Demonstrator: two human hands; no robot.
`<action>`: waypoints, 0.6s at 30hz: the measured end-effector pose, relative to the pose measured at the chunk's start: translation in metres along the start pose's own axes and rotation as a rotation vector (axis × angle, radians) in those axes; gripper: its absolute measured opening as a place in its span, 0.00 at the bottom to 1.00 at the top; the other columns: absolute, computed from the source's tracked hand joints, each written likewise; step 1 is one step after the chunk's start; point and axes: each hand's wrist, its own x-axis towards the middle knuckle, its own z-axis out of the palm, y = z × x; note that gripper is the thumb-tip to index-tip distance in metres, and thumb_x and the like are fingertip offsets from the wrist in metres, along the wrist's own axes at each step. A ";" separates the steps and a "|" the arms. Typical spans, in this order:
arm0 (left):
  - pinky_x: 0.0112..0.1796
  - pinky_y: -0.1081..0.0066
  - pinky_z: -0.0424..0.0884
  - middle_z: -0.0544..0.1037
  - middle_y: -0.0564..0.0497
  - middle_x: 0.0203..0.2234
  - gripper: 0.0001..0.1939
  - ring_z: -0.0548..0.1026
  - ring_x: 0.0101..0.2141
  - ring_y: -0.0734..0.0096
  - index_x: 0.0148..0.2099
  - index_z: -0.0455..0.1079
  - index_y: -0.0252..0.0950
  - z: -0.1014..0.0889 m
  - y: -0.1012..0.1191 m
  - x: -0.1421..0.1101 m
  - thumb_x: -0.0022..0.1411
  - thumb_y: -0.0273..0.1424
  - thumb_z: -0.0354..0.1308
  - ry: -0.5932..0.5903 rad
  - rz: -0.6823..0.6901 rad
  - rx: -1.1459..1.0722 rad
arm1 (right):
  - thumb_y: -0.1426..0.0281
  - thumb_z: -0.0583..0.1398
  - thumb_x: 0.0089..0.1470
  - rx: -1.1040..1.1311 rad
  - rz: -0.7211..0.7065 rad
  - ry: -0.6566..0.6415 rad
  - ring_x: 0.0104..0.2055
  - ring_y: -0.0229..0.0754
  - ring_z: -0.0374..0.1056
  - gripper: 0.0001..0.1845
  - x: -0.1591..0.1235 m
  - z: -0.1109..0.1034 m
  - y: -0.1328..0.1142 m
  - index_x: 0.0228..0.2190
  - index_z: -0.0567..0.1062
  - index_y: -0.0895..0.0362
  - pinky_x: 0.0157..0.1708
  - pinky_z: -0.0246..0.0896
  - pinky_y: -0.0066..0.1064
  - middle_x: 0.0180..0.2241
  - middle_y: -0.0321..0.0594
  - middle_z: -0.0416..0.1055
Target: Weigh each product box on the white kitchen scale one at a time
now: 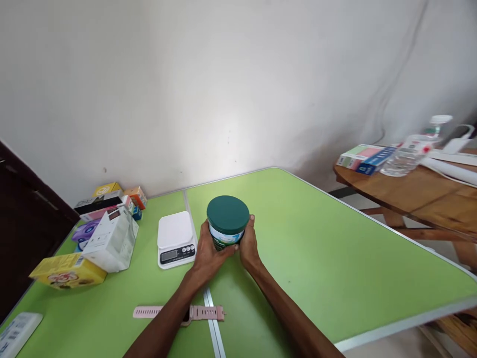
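Note:
Between my two hands is a round tub (pixel 228 215) with a dark green lid and a white and green label. My left hand (pixel 209 249) wraps its left side, thumb across the front. On the other side my right hand (pixel 249 244) grips the tub, fingers closed against its wall. Left of the tub lies a white digital kitchen scale (pixel 176 233) with nothing on its platform. A pink-strapped watch (pixel 206 313) lies near me, partly hidden under my left forearm. Whether the tub touches the table is unclear.
On the green folding table (pixel 305 238), several boxes pile up at the back left, including a white box (pixel 114 243) and a yellow box (pixel 69 271). A white box (pixel 20 332) sits front left. A wooden table (pixel 417 191) at right holds a plastic bottle (pixel 404 154).

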 end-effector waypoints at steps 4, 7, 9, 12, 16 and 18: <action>0.58 0.50 0.73 0.77 0.37 0.59 0.48 0.76 0.60 0.43 0.68 0.63 0.37 -0.064 0.019 0.000 0.50 0.45 0.78 0.141 0.034 0.081 | 0.24 0.47 0.56 0.051 -0.038 -0.205 0.56 0.57 0.76 0.52 -0.016 0.062 -0.021 0.47 0.84 0.54 0.57 0.69 0.44 0.51 0.47 0.84; 0.54 0.50 0.74 0.79 0.36 0.56 0.44 0.78 0.56 0.42 0.63 0.66 0.36 -0.107 0.019 0.002 0.50 0.48 0.77 0.236 0.004 0.170 | 0.24 0.47 0.57 0.064 -0.040 -0.332 0.56 0.56 0.76 0.52 -0.025 0.107 -0.023 0.47 0.84 0.54 0.57 0.70 0.44 0.52 0.47 0.84; 0.52 0.50 0.75 0.80 0.36 0.55 0.43 0.79 0.54 0.42 0.61 0.67 0.36 -0.129 0.011 0.003 0.50 0.49 0.77 0.270 -0.023 0.191 | 0.24 0.47 0.56 0.063 -0.038 -0.380 0.57 0.57 0.76 0.52 -0.028 0.130 -0.016 0.47 0.84 0.54 0.59 0.69 0.45 0.52 0.48 0.83; 0.53 0.49 0.75 0.81 0.36 0.54 0.44 0.80 0.54 0.41 0.60 0.68 0.36 -0.150 -0.007 0.005 0.48 0.50 0.78 0.284 -0.061 0.194 | 0.23 0.47 0.55 0.033 -0.038 -0.406 0.57 0.58 0.75 0.52 -0.029 0.151 0.003 0.46 0.84 0.54 0.61 0.68 0.46 0.52 0.49 0.83; 0.53 0.49 0.75 0.82 0.36 0.54 0.44 0.81 0.54 0.43 0.60 0.67 0.36 -0.161 -0.027 0.007 0.48 0.50 0.78 0.268 -0.085 0.206 | 0.24 0.46 0.57 -0.052 -0.045 -0.396 0.57 0.57 0.75 0.51 -0.026 0.159 0.023 0.45 0.84 0.53 0.61 0.67 0.47 0.51 0.49 0.83; 0.53 0.50 0.76 0.82 0.36 0.54 0.43 0.81 0.55 0.44 0.61 0.67 0.36 -0.161 -0.032 0.008 0.49 0.50 0.77 0.250 -0.097 0.207 | 0.24 0.46 0.56 -0.082 -0.046 -0.383 0.57 0.57 0.75 0.52 -0.024 0.159 0.028 0.46 0.84 0.54 0.61 0.66 0.46 0.53 0.50 0.83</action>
